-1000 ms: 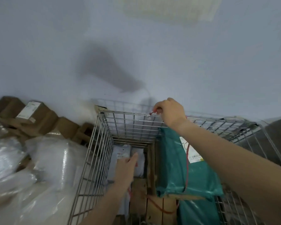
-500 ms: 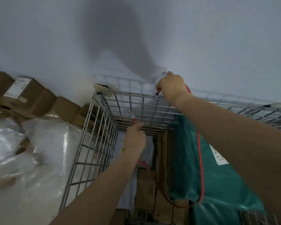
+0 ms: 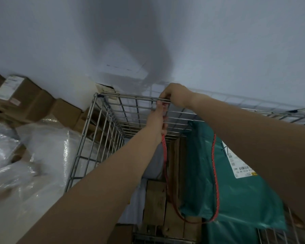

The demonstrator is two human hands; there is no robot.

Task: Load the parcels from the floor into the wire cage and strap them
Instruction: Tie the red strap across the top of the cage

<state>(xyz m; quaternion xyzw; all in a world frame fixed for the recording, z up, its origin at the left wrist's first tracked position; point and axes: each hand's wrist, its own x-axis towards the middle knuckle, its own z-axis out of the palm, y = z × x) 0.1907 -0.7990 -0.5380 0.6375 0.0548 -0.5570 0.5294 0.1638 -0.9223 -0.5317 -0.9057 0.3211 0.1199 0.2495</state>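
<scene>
A wire cage (image 3: pixel 102 131) stands against the pale wall, with parcels inside: a teal plastic parcel (image 3: pixel 236 187) with a white label, brown cardboard boxes (image 3: pixel 155 201) and a grey bag. A red strap (image 3: pixel 216 182) loops down over the teal parcel and back up to the cage's far top rim. My left hand (image 3: pixel 158 118) grips one end of the red strap just below that rim. My right hand (image 3: pixel 174 95) pinches the strap at the top wire of the far wall, right above my left hand.
Clear plastic-wrapped parcels (image 3: pixel 25 155) lie on the floor left of the cage. Brown cardboard boxes (image 3: pixel 23 97) are stacked along the wall behind them. The wall stands close behind the cage.
My left hand has risen from inside the cage to the far top rim and taken hold of the red strap. My right hand stays at the rim. The view has moved closer.
</scene>
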